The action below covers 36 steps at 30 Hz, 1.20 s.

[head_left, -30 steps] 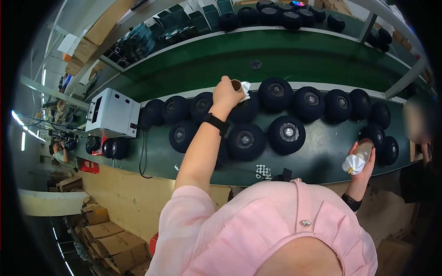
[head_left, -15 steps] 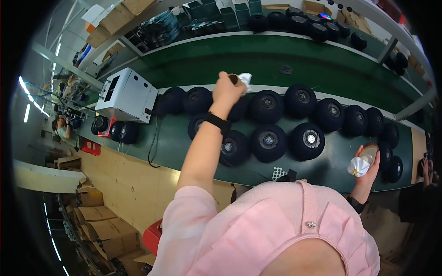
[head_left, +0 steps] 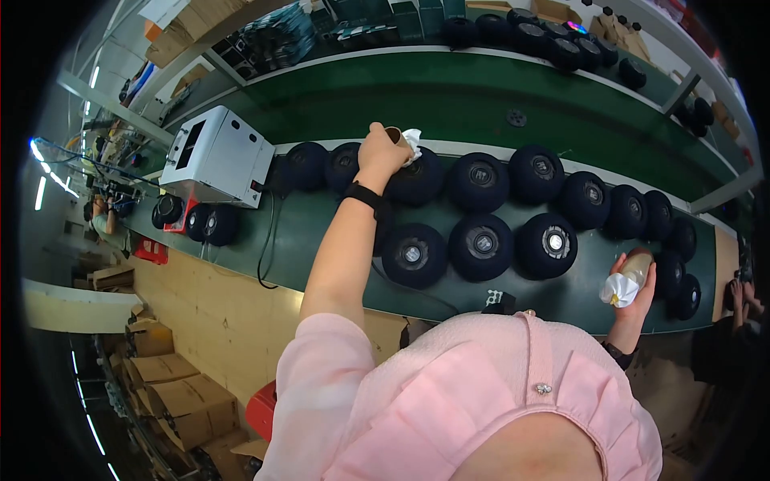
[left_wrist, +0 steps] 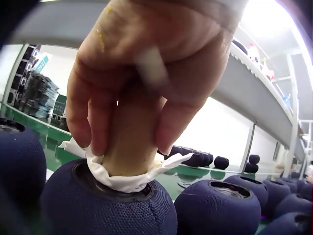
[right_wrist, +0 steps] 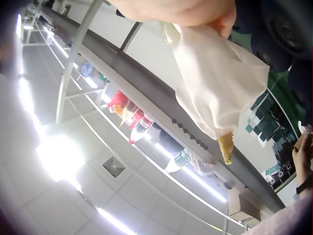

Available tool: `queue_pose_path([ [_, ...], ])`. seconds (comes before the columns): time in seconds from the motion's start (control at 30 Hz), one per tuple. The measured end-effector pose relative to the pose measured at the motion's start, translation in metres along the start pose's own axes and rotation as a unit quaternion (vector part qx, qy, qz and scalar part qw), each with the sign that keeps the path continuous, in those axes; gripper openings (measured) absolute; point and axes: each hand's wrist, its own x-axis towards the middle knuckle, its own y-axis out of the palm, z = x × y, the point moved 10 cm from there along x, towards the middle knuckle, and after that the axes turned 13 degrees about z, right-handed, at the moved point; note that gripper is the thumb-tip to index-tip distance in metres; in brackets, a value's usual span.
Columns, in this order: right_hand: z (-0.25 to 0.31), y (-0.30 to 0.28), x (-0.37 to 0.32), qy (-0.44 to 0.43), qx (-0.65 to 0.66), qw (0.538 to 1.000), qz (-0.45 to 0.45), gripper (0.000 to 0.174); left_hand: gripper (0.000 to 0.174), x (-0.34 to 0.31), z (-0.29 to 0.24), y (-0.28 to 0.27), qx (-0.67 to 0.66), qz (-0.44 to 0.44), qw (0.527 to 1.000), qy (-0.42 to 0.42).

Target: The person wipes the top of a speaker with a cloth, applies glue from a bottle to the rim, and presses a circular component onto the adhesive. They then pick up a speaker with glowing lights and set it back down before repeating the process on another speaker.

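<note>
My left hand (head_left: 380, 154) grips a brown cardboard tube (left_wrist: 132, 132) from above, fingers and thumb on opposite sides. White cloth (left_wrist: 122, 182) wraps the tube's lower end, which sits at the black recessed top of a round, navy fabric-covered speaker (left_wrist: 107, 213). At the bench's right, my right hand (head_left: 639, 298) holds a translucent squeeze bottle (head_left: 639, 264), tilted. Another white cloth (right_wrist: 220, 73) covers the bottle's front, and a yellowish tapered nozzle (right_wrist: 226, 147) pokes out of it. Most of the right fingers are hidden in the right wrist view.
Several similar navy speakers (head_left: 481, 247) stand in rows along the green bench (head_left: 321, 256). A white box-shaped machine (head_left: 220, 156) is at the left, its black cable running down the bench. More dark speakers sit on the raised shelf behind; a metal post (head_left: 726, 188) rises at right.
The left hand with the tube has come slightly down and left, onto a speaker's top. The head view has shifted, moving the bench in frame. The right hand still holds the bottle.
</note>
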Motion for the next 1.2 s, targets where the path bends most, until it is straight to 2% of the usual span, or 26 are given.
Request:
queue_pose_path([
  [0.2, -0.021, 0.007, 0.0, 0.038, 0.006, 0.999, 0.005, 0.045, 0.059, -0.003, -0.008, 0.021, 0.043, 0.048, 0.998, 0.025],
  [0.27, -0.021, 0.009, 0.003, 0.026, 0.001, 0.999, 0.02, 0.045, 0.065, 0.003, -0.006, 0.031, 0.05, 0.038, 0.997, 0.033],
  [0.33, -0.026, 0.007, 0.0, 0.064, -0.002, 0.998, 0.028, 0.045, 0.062, -0.001, -0.011, 0.027, 0.053, 0.037, 0.997, 0.04],
  [0.47, -0.028, 0.008, -0.005, 0.052, 0.027, 0.998, 0.014, 0.045, 0.063, -0.005, -0.006, 0.032, 0.047, 0.035, 0.998, 0.025],
  [0.53, -0.02, 0.006, -0.002, 0.052, 0.009, 0.998, 0.029, 0.046, 0.066, -0.01, -0.003, 0.026, -0.001, 0.042, 0.996, 0.079],
  [0.6, -0.015, 0.006, 0.0, 0.064, -0.021, 0.997, 0.044, 0.047, 0.068, -0.023, 0.015, -0.021, -0.124, -0.044, 0.988, 0.085],
  [0.63, -0.012, 0.007, -0.002, 0.05, -0.013, 0.998, 0.031, 0.049, 0.069, -0.022, 0.03, -0.05, -0.135, -0.116, 0.976, 0.128],
  [0.7, -0.006, 0.008, 0.0, 0.026, -0.028, 0.998, 0.042, 0.049, 0.069, -0.03, 0.064, -0.103, -0.144, -0.154, 0.975, 0.072],
  [0.77, -0.01, 0.009, -0.003, 0.021, -0.03, 0.999, 0.037, 0.048, 0.069, -0.015, 0.1, -0.119, -0.141, -0.157, 0.977, 0.04],
  [0.8, -0.013, 0.009, -0.005, 0.018, -0.028, 0.999, 0.027, 0.047, 0.068, -0.009, 0.106, -0.121, -0.093, -0.144, 0.985, 0.021],
  [0.83, -0.017, 0.009, -0.006, 0.012, -0.023, 0.999, 0.018, 0.047, 0.068, -0.001, 0.111, -0.12, -0.045, -0.131, 0.99, 0.006],
  [0.97, -0.037, 0.011, -0.013, 0.01, -0.007, 1.0, -0.007, 0.047, 0.068, 0.018, 0.114, -0.083, -0.032, -0.083, 0.996, -0.015],
  [1.07, -0.045, 0.013, -0.021, 0.028, 0.003, 1.0, -0.012, 0.047, 0.069, 0.027, 0.117, -0.059, 0.036, -0.036, 0.999, -0.019],
  [1.2, -0.04, 0.004, -0.018, 0.009, -0.033, 0.999, 0.014, 0.045, 0.061, 0.031, 0.111, -0.054, 0.048, -0.044, 0.998, -0.017],
])
